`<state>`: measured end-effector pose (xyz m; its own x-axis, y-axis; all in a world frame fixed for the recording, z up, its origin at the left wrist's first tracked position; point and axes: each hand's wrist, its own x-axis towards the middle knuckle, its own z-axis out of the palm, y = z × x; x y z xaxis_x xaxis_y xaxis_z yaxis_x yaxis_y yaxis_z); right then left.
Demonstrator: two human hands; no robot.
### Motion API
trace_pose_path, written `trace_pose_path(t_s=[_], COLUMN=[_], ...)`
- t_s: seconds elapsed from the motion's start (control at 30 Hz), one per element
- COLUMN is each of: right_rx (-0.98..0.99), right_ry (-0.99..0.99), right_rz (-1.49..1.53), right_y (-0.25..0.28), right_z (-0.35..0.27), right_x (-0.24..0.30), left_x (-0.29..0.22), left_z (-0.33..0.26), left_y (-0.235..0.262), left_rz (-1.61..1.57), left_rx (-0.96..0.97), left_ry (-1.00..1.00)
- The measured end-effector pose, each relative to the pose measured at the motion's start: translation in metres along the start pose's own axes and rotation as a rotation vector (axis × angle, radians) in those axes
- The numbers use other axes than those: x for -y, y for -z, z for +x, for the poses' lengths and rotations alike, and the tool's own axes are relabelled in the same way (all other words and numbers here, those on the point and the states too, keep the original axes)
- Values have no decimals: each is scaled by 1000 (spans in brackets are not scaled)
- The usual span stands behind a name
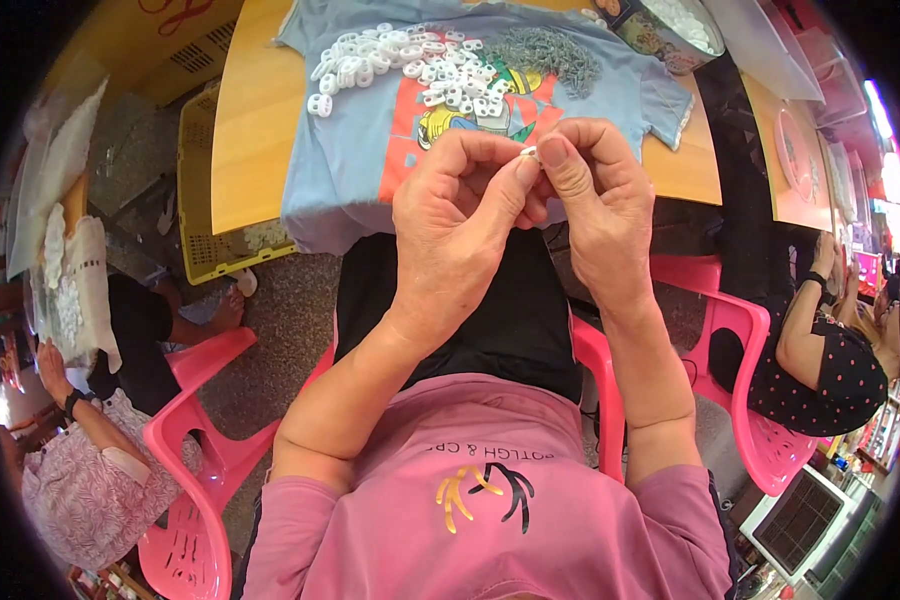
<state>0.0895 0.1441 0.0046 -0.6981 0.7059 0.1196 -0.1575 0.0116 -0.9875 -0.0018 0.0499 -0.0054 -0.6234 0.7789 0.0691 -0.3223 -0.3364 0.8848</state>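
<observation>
At the upper centre of the frame, the left hand [450, 228] pinched a small white plastic piece [529, 152]; the right hand [607, 205] curled its fingers beside it, their hold unclear. Close fingertip work seemed in hand, the next move calling for steadiness.

Shirt [320, 165] spread over tabletop [250, 150], overhanging near edge. On shirt, toward far edge: plastic pieces [375, 55] left, metal parts [560, 58] right. Tin [650, 38] near far right corner. Crate [196, 190] below left edge.
</observation>
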Motion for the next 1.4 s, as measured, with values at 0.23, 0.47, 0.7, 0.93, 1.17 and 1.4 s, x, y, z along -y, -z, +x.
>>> trace_pose_path(t_s=[0.23,0.47,0.7,0.93,1.17,1.4], right_rx=[-34,81,300,350,197,170], right_ry=[-75,14,610,717,591,453], right_rz=[122,-203,-806,-875,-719,-629], right_y=[-9,14,29,29,21,19], right_z=[6,15,31,24,7,0], right_x=[-10,11,34,44,29,13], left_x=[1,-14,-25,-30,-26,-18], left_z=[9,17,16,9,-2,-1], left_y=[9,18,21,16,5,7], left_rz=[45,-37,-29,-46,42,22], left_rx=[-46,59,137,196,150,141], left_ry=[39,158,226,250,173,144])
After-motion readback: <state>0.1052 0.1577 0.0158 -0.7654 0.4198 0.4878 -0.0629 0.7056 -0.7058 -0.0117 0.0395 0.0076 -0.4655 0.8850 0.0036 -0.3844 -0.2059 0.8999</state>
